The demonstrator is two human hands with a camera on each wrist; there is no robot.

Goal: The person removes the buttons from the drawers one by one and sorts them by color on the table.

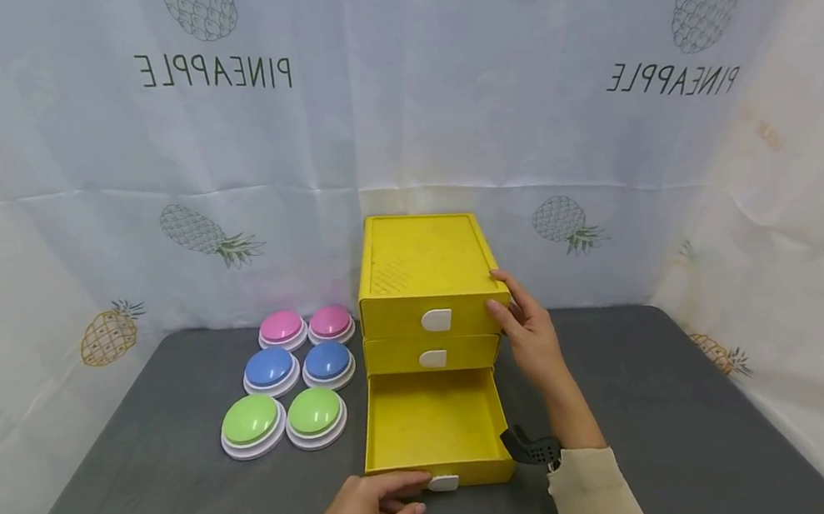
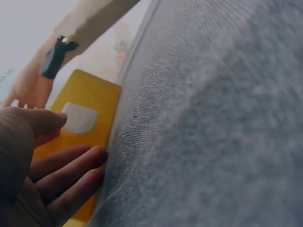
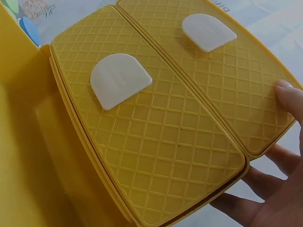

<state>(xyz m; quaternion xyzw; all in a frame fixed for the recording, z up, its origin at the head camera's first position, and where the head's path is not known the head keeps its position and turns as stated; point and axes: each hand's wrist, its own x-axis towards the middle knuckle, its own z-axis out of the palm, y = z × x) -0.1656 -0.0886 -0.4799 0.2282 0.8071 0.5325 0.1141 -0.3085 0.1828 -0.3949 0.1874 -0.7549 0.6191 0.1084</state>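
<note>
A yellow cabinet (image 1: 426,251) of three stacked drawers stands on the dark table, each drawer front bearing a white tab. Its bottom drawer (image 1: 433,422) is pulled out, with the bare yellow floor showing. At that drawer's front, my left hand (image 1: 364,513) touches the panel just left of the white tab (image 2: 79,118), its fingers loosely extended. Up at the cabinet's right front corner, my right hand (image 1: 533,336) holds on, thumb on the top drawer's front (image 3: 236,71) and other fingers along the side. The middle drawer (image 3: 147,132) is closed below it.
Left of the cabinet, several round push buttons with white bases stand in pairs: pink (image 1: 280,326) at the back, blue (image 1: 269,367) in the middle, green (image 1: 250,419) in front. A white pineapple-print curtain (image 1: 435,120) hangs behind the table (image 1: 142,486).
</note>
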